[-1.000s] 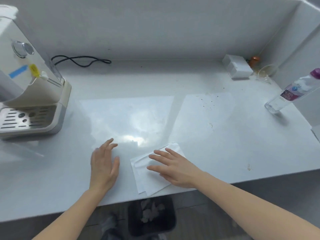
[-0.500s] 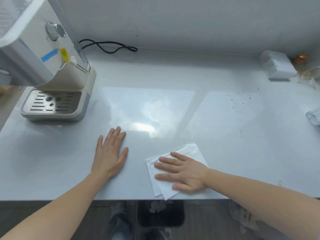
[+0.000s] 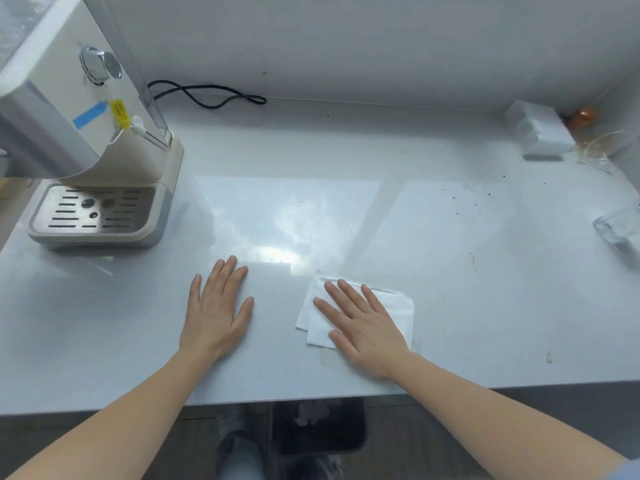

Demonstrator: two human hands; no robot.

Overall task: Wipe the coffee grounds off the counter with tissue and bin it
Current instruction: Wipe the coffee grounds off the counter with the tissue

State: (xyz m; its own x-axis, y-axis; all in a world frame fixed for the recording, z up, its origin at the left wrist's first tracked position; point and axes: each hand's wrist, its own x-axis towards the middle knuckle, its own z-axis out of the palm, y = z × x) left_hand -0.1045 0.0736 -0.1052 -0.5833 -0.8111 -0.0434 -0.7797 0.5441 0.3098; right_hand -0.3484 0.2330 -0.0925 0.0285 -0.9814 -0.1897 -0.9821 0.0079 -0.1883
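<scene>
A folded white tissue (image 3: 398, 306) lies flat on the pale counter (image 3: 346, 150) near its front edge. My right hand (image 3: 363, 323) presses down on it with the fingers spread flat. My left hand (image 3: 216, 313) rests palm-down on the bare counter to the left of the tissue, holding nothing. Dark coffee grounds (image 3: 467, 206) are scattered as small specks on the counter's right part, beyond the tissue. A black bin (image 3: 318, 427) with crumpled paper in it stands on the floor under the counter's front edge.
A white coffee machine (image 3: 86, 133) with a drip tray stands at the far left, its black cord (image 3: 207, 97) along the back wall. A white box (image 3: 538, 136), a clear cup (image 3: 602, 147) and a clear bottle (image 3: 620, 226) sit at the right.
My right hand has slid the tissue away from the front edge and a little to the right. My left hand stays flat on the counter. The view has shifted left and down.
</scene>
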